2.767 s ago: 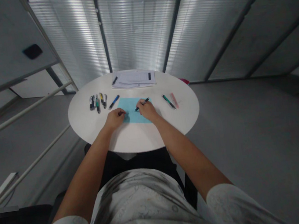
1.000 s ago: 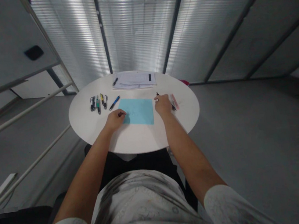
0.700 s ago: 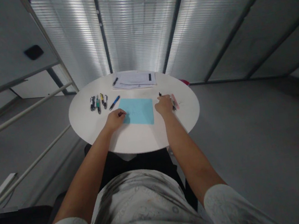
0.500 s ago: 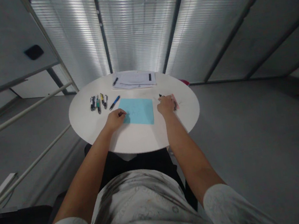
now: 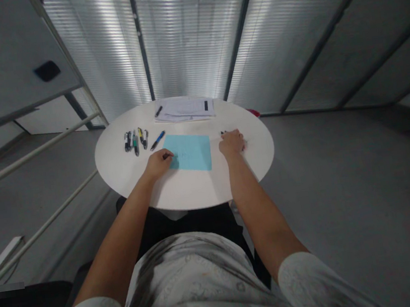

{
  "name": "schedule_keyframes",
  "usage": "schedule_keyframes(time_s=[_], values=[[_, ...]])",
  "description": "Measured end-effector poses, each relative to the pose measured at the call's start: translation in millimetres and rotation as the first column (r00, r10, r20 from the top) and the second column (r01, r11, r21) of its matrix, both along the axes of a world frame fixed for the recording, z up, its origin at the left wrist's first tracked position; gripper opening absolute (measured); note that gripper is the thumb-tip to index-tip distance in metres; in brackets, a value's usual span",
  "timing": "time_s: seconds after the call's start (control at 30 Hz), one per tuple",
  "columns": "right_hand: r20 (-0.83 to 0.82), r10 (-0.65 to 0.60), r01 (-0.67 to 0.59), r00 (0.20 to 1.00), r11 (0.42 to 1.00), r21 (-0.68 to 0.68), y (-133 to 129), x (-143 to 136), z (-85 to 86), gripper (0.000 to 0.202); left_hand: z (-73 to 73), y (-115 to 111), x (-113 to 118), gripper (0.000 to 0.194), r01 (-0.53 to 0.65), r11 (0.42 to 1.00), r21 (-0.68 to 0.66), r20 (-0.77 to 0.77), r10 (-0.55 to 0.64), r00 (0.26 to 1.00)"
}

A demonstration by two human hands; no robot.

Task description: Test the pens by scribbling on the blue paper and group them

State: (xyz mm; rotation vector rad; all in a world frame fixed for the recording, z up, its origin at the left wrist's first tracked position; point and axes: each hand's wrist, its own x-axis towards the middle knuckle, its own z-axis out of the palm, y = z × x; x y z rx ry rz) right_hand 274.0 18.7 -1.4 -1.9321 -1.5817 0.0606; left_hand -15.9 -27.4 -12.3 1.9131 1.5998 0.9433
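Note:
A light blue sheet of paper (image 5: 193, 152) with faint marks on it lies on the round white table (image 5: 184, 194). My left hand (image 5: 158, 164) rests at the sheet's left edge, its fingers curled closed around something small and dark that I cannot make out. To the right of the sheet, my right hand (image 5: 231, 142) lies low over the tabletop with its fingers bent inward. A dark tip shows at its upper left side. Most of what is under and inside that hand is hidden.
Several pens and markers (image 5: 135, 143) lie at the table's left, with a blue pen (image 5: 158, 140) beside the sheet's upper left corner. A stack of white papers (image 5: 183, 109) with a dark pen (image 5: 159, 111) on it sits at the far edge. Metal rails (image 5: 33, 152) stand at the left.
My right hand has shifted slightly right, and the pink piece that showed beside it is now mostly covered. The left hand has stayed at the sheet's edge.

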Motion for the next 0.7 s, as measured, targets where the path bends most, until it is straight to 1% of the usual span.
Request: schedule_keyframes(time_s=[0.07, 0.1, 0.13, 0.2, 0.27, 0.33, 0.37, 0.43, 0.5, 0.6, 0.67, 0.7], values=[[-0.004, -0.054, 0.054, 0.999, 0.998, 0.013, 0, -6, 1.6, 0.038, 1.6, -1, 1, 0.023, -0.007, 1.0, -0.003, -0.001, 0.007, 1.0], [-0.018, -0.026, 0.027, 0.999, 0.999, 0.035, 0, -11, 1.6, 0.038, 2.2, -2, 1, 0.023, -0.01, 1.0, -0.001, -0.004, 0.01, 1.0], [-0.018, 0.04, -0.039, 0.999, 0.996, 0.081, -1, -17, 1.0, 0.037, 2.6, -2, 2, 0.023, -0.009, 1.0, 0.002, -0.008, 0.009, 1.0], [0.01, 0.234, -0.234, 0.972, 0.969, 0.074, -2, -32, -2.2, 0.034, 3.4, -3, 3, 0.024, -0.005, 1.0, -0.003, -0.015, 0.005, 1.0], [0.031, 0.419, -0.419, 0.907, 0.908, -0.02, -4, -47, -7.0, 0.031, 4.6, -4, 3, 0.026, -0.011, 1.0, -0.007, -0.038, 0.011, 0.999], [0.034, 0.499, -0.493, 0.866, 0.863, -0.109, -5, -57, -11.1, 0.029, 7.1, -6, 3, 0.026, -0.081, 0.995, 0.057, -0.101, 0.086, 0.991], [0.026, 0.517, -0.51, 0.856, 0.851, -0.122, -5, -60, -12.5, 0.03, 9.0, -7, 2, 0.026, -0.143, 0.983, 0.117, -0.141, 0.159, 0.977], [-0.006, 0.519, -0.515, 0.855, 0.847, -0.134, -5, -62, -13.5, 0.031, 14.1, -10, -2, 0.027, -0.291, 0.928, 0.233, -0.196, 0.338, 0.92], [-0.036, 0.503, -0.503, 0.864, 0.853, -0.14, -5, -61, -13.3, 0.031, 19.8, -13, -7, 0.031, -0.42, 0.87, 0.258, -0.208, 0.474, 0.855], [-0.051, 0.49, -0.492, 0.87, 0.859, -0.142, -4, -58, -13.0, 0.031, 24.2, -16, -15, 0.043, -0.523, 0.802, 0.289, -0.214, 0.587, 0.781], [-0.05, 0.494, -0.496, 0.868, 0.857, -0.14, -3, -58, -13.5, 0.03, 21.5, -16, -20, 0.055, -0.573, 0.767, 0.287, -0.223, 0.635, 0.739], [-0.05, 0.497, -0.498, 0.867, 0.856, -0.139, -3, -58, -13.9, 0.03, 18.6, -15, -22, 0.06, -0.587, 0.764, 0.268, -0.237, 0.643, 0.728]])
